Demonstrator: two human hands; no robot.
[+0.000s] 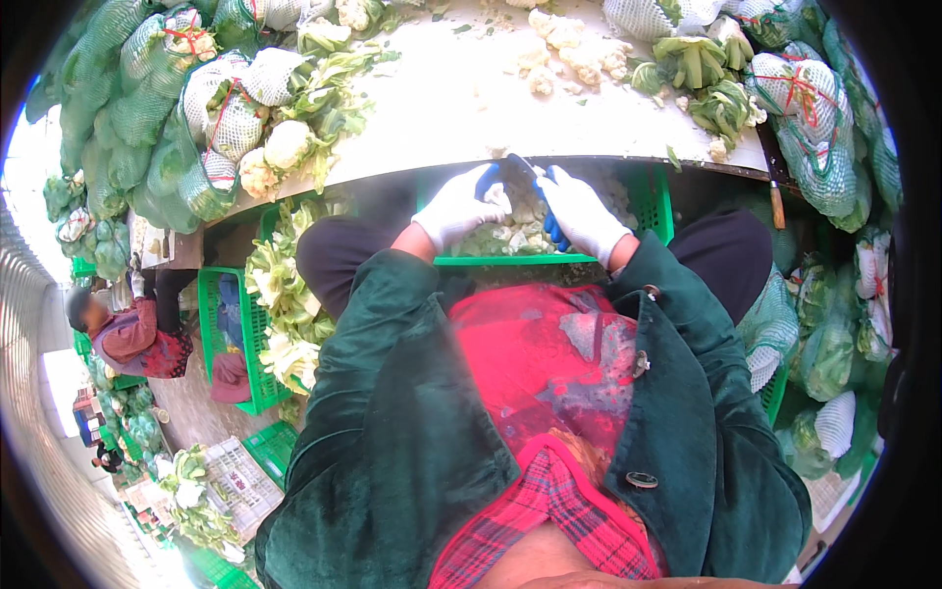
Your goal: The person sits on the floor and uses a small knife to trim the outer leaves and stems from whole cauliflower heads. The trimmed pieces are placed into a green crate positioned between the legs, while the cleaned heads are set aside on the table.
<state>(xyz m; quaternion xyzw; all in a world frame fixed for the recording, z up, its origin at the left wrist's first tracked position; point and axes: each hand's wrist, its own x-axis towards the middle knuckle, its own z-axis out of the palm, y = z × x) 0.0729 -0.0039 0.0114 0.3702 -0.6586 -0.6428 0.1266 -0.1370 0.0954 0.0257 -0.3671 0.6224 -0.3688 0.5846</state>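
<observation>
White gloves with blue palms cover both hands, which meet over a green plastic crate (515, 260) between my knees. My left hand (464, 202) grips a small cauliflower piece (497, 197). In my right hand (578, 210) is a knife, its blade (524, 165) pointing up and left towards the table edge; its handle is mostly hidden by the glove. Below the hands, cut cauliflower florets (508, 234) lie in the crate. Loose cauliflower pieces (581, 48) sit farther back on the white tabletop (441, 96).
Netted cauliflowers (221, 110) are piled at the table's left, with more net bags (809, 110) at the right. Trimmed leaves (287, 294) heap beside my left knee. A wooden-handled tool (777, 206) juts from the right table edge. Another person (143, 335) works at the left, beyond a green crate (246, 339).
</observation>
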